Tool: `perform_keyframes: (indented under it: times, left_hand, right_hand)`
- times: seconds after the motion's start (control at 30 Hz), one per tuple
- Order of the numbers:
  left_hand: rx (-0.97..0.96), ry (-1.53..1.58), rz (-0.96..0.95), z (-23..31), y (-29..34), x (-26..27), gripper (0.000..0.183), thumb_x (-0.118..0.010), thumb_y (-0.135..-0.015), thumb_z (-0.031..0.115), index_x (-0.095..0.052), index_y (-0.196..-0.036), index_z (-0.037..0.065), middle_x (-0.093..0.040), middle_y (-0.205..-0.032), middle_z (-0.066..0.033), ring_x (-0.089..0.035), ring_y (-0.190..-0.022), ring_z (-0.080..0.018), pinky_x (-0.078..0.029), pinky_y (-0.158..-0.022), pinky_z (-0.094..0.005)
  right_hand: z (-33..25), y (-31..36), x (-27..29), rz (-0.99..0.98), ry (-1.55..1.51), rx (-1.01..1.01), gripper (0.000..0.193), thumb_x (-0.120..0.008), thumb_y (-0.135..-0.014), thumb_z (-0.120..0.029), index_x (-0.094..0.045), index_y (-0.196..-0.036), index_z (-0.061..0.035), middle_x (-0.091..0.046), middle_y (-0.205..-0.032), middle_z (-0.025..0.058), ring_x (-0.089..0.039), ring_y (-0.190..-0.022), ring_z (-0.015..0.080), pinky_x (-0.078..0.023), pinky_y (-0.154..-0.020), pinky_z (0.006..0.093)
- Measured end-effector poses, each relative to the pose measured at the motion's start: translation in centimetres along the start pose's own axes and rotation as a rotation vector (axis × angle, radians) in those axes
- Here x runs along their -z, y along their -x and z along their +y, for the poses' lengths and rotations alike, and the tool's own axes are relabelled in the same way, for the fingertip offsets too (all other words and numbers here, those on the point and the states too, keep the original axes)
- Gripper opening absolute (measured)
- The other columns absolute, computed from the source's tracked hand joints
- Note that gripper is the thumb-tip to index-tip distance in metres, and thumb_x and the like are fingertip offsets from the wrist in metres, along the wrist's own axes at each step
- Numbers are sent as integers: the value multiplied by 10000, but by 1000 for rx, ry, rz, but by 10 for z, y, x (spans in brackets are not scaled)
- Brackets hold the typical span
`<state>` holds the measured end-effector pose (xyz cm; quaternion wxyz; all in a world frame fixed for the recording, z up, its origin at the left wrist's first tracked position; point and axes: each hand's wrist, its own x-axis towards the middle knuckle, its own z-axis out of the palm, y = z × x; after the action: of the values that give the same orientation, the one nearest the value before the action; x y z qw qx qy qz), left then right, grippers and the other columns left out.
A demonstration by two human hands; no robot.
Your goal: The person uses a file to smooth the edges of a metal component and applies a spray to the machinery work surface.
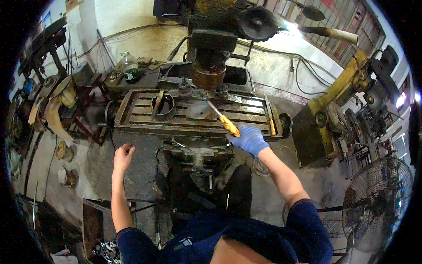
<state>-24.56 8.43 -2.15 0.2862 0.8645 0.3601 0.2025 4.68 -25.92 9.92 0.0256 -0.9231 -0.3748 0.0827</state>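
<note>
My right hand (249, 140), in a blue glove, is closed round the yellow handle of a tool with a straight metal shaft (215, 110); its exact kind is unclear. The shaft points up and left over the slotted milling machine table (145, 124), its tip near a flat grey block (196, 110) that looks blurred. My bare left hand (124, 155) hangs left of the table's front edge, fingers curled in toward the thumb, with nothing visible in them. On the table's left half stands a round dark pan (166, 107) with a brush-like wooden tool (157, 102) in it.
The machine's spindle head (208, 66) hangs over the table's back. A yellow-handled object (272, 127) lies at its right end. Handwheels jut from both ends. A green-labelled bottle (129, 68) stands back left; a caged fan (376, 202) is at the right.
</note>
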Motion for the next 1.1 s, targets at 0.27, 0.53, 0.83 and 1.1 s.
perform_keyframes:
  times: [0.27,0.53,0.83,1.1]
  left_hand:
    - [-33,58,-22,7,23,-3,304,-593,-812,236,-608,-997,-5,-632,-820,-202,-621,-771,-309,-473,-684,-366]
    - [115,461,-83,19,37,-30,252,-485,-863,111,-578,-1040,-41,-616,-690,-100,-581,-526,-139,-464,-493,-289]
    - [215,1015,-455,52,56,-78,282,-500,-809,47,-547,-1075,-36,-644,-817,-117,-628,-697,-169,-493,-661,-263]
    - [504,1224,-193,19,111,-53,248,-486,-877,164,-554,-1028,-20,-585,-697,-86,-614,-576,-188,-506,-545,-300]
  right_hand:
    - [-18,-76,-10,9,38,1,477,-534,-736,-479,-647,-865,-34,-634,-888,179,-608,-846,324,-478,-723,403]
    - [-12,-61,-10,-14,-114,-45,533,-572,-697,-503,-630,-836,9,-622,-824,222,-611,-796,342,-472,-717,413]
    - [-53,46,-48,-451,-162,644,540,-557,-706,-590,-602,-801,-60,-609,-763,195,-587,-703,355,-460,-632,421]
    - [-118,57,-96,-362,-74,744,555,-529,-720,-605,-621,-700,-58,-599,-632,172,-584,-624,354,-463,-608,421]
